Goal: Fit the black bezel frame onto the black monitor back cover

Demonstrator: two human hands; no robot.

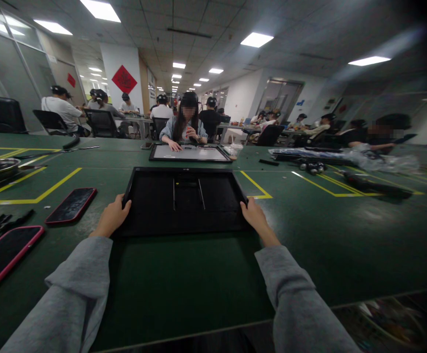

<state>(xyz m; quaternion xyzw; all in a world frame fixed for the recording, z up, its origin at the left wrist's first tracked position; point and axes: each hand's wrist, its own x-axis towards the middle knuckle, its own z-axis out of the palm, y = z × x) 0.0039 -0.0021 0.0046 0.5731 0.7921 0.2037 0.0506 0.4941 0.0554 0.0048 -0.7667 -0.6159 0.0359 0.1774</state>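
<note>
A shallow black monitor casing point(154, 206) lies low over the green table, its hollow inside facing me and two thin metal strips across its middle. My left hand point(112, 215) grips its left edge, thumb on the rim. At the right edge, my right hand point(255, 218) holds it the same way; the fingers underneath are hidden on both sides. Just beyond the casing lies a panel point(194, 153) with a grey face and black border, touched by the hand point(174, 146) of a person sitting opposite.
Two phones with pink-red edges, one nearer point(9, 257) and one farther point(71, 206), lie left on the green table point(184, 289). A metal bowl point(0, 166) stands far left. At right are plastic wrapping point(375, 159), a dark tool point(377, 185) and a lidded cup point(234, 148).
</note>
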